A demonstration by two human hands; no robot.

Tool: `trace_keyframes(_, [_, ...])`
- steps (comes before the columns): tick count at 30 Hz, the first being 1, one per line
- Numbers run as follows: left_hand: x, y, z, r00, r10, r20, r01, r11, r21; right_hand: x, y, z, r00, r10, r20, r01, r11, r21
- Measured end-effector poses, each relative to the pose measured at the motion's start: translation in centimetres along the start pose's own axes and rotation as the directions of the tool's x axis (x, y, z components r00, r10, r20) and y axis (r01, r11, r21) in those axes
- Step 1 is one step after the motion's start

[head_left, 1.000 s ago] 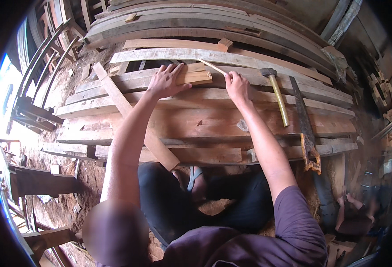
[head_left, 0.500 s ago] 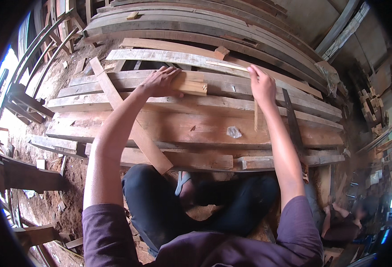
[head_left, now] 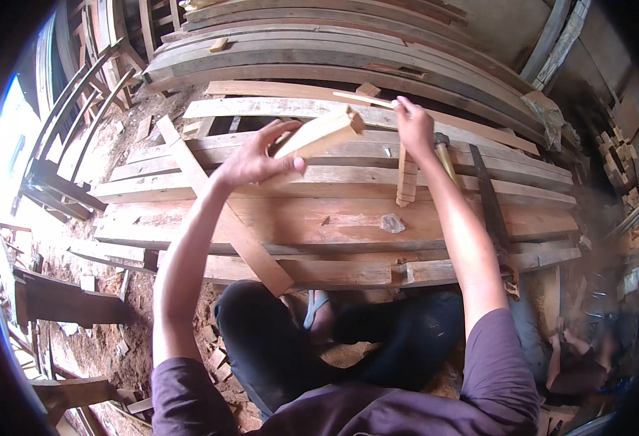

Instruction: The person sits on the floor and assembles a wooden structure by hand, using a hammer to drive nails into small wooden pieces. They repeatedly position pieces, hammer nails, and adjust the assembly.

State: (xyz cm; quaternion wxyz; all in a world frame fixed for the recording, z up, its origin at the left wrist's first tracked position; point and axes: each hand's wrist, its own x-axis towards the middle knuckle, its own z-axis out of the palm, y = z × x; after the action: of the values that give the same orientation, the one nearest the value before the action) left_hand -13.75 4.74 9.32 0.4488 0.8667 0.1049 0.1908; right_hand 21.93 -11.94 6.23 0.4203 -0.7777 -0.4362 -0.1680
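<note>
My left hand (head_left: 255, 161) is closed around a pale wooden block (head_left: 321, 134), lifted and tilted so its far right end points up. My right hand (head_left: 415, 129) pinches the right end of a thin wooden strip (head_left: 365, 99), which reaches left above the beams. Below that hand lies a short piece of wood (head_left: 406, 180). Beside my right forearm shows a hammer (head_left: 446, 160), partly covered by the arm. A dark saw blade (head_left: 488, 195) lies farther right across the beams. A crumpled clear plastic scrap (head_left: 392, 223) sits on the broad plank (head_left: 298, 216).
A flat board (head_left: 221, 211) lies slantwise over the beams at the left. Long timbers (head_left: 298, 54) are stacked beyond. Wooden frames (head_left: 80, 102) stand at the far left, and offcuts litter the dirt floor. At the lower right another person (head_left: 581, 363) sits.
My left hand has raised the block off the beams and tipped it upward. My right hand has shifted slightly left with the strip, and the hammer has come into view.
</note>
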Motion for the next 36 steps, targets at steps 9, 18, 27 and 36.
trace_keyframes(9, [-6.9, 7.4, 1.2, 0.976, 0.216, 0.032, -0.218, 0.968, 0.125, -5.5, -6.4, 2.8, 0.883, -0.047, 0.467, 0.195, 0.942, -0.274])
trace_keyframes(18, [-8.0, 6.6, 0.5, 0.944, 0.305, 0.126, -0.295, 0.951, -0.098, -8.8, -3.3, 3.7, 0.811, 0.152, 0.565, 0.142, 0.885, -0.443])
trace_keyframes(27, [-9.1, 2.6, 0.8, 0.862, 0.404, 0.307, -0.18, 0.809, -0.559, -12.1, -12.2, -6.0, 0.841, -0.382, 0.384, 0.196, 0.876, 0.44])
trace_keyframes(36, [-9.0, 2.0, 5.1, 0.853, 0.304, 0.424, 0.081, 0.725, -0.684, -13.7, -20.0, -15.1, 0.678, -0.703, 0.215, 0.372, 0.581, 0.724])
